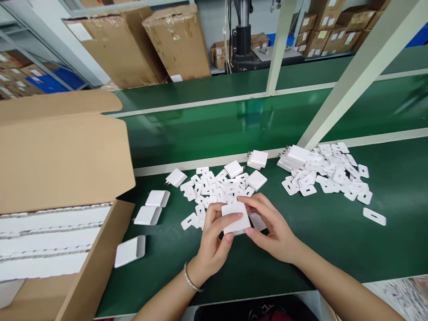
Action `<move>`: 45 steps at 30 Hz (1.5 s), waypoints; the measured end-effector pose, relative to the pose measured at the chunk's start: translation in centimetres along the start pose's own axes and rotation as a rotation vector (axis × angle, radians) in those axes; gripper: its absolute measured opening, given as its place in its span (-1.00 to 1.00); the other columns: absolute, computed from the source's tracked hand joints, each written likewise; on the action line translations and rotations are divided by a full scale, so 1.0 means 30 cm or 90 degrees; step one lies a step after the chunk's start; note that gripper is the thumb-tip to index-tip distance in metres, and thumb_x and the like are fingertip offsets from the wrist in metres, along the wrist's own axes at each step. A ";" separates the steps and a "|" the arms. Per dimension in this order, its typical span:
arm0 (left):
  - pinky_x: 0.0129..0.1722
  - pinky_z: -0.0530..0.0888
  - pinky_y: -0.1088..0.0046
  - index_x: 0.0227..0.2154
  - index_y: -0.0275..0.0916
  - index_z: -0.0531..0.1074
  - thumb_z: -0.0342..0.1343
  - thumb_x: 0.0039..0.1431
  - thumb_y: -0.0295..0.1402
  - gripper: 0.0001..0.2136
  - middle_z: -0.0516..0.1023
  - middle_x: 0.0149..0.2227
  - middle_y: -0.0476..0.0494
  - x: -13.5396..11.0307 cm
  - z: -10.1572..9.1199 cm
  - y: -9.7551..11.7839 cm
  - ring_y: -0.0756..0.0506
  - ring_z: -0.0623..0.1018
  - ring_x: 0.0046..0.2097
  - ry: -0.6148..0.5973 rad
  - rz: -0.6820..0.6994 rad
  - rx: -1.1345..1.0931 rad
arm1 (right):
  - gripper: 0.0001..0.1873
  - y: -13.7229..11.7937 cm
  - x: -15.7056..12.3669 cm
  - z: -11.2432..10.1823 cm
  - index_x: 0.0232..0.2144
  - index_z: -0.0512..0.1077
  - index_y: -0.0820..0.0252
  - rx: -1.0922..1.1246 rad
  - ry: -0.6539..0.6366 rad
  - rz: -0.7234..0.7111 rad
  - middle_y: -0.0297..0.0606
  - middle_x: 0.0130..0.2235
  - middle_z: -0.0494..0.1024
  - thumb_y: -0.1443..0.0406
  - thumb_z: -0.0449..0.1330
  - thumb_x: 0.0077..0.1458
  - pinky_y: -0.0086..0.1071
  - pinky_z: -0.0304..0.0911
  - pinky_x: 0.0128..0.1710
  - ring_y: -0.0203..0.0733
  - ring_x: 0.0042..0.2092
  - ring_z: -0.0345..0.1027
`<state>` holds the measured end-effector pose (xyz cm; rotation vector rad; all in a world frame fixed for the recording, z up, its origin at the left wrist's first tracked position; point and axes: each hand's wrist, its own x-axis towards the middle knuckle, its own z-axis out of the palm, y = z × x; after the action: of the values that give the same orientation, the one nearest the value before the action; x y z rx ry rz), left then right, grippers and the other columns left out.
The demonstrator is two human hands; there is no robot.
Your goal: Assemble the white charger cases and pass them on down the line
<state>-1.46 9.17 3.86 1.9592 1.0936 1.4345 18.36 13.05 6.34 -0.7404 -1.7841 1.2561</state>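
Observation:
Both hands are together at the middle of the green bench. Between them is a square white charger housing [236, 216]. My left hand [211, 243] grips it from the left, index finger laid across its top face. My right hand [276, 227] pinches its right edge with fingertips and thumb. Partly hidden under the right hand lies another white piece [258, 221]. Just beyond the hands spreads a pile of small white slotted plates [214, 189]. Around that pile lie several white plug chargers, one of them a charger [234, 169] with prongs showing.
At left stands an open cardboard box [90, 263] holding rows of white pieces. Beside it lie white housings [130, 251]. A second heap of slotted plates [334, 171] with stacked chargers [296, 156] is at right, near a slanted white post [361, 76]. Cartons [180, 42] stand behind.

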 end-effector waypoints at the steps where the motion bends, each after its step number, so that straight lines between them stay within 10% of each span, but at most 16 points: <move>1: -0.16 0.47 0.30 0.22 0.06 0.45 -0.10 0.55 -0.16 -0.66 0.33 -0.06 -0.18 0.000 0.000 0.001 -0.19 0.40 -0.06 0.003 0.005 0.002 | -0.44 0.002 0.001 0.000 0.33 0.35 -0.11 0.006 0.001 0.001 -0.18 0.00 0.41 0.25 0.27 0.34 -0.14 0.44 0.07 -0.06 0.02 0.38; 10: -0.20 0.45 0.29 0.09 -0.01 0.53 -0.03 0.53 -0.19 -0.73 0.36 -0.11 -0.16 -0.003 -0.006 0.000 -0.16 0.43 -0.13 0.026 0.015 0.000 | -0.57 0.008 -0.004 0.024 0.20 0.44 -0.02 -0.008 0.036 0.003 -0.19 -0.11 0.45 0.17 0.28 0.32 -0.15 0.44 -0.06 -0.07 -0.10 0.39; 22: 0.00 0.46 0.25 0.27 0.04 0.41 -0.08 0.56 -0.17 -0.65 0.44 0.02 -0.19 -0.001 0.010 0.003 -0.20 0.45 0.01 -0.059 -0.210 -0.185 | -0.57 0.030 0.010 0.017 0.02 0.55 0.06 0.032 0.104 0.115 -0.24 -0.21 0.44 -0.07 0.28 0.30 -0.25 0.43 -0.22 -0.15 -0.22 0.40; 45: -0.23 0.48 0.30 0.10 0.04 0.55 0.04 0.51 -0.19 -0.75 0.35 -0.10 -0.16 0.006 -0.006 0.027 -0.15 0.45 -0.13 0.028 0.037 0.005 | -0.50 0.004 0.002 0.015 0.18 0.43 -0.05 -0.030 0.021 -0.014 -0.23 -0.12 0.44 0.14 0.40 0.23 -0.18 0.40 -0.08 -0.08 -0.12 0.37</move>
<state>-1.34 8.83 4.64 1.9877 1.0709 1.5133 17.94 12.91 6.17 -0.7608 -1.7956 1.1845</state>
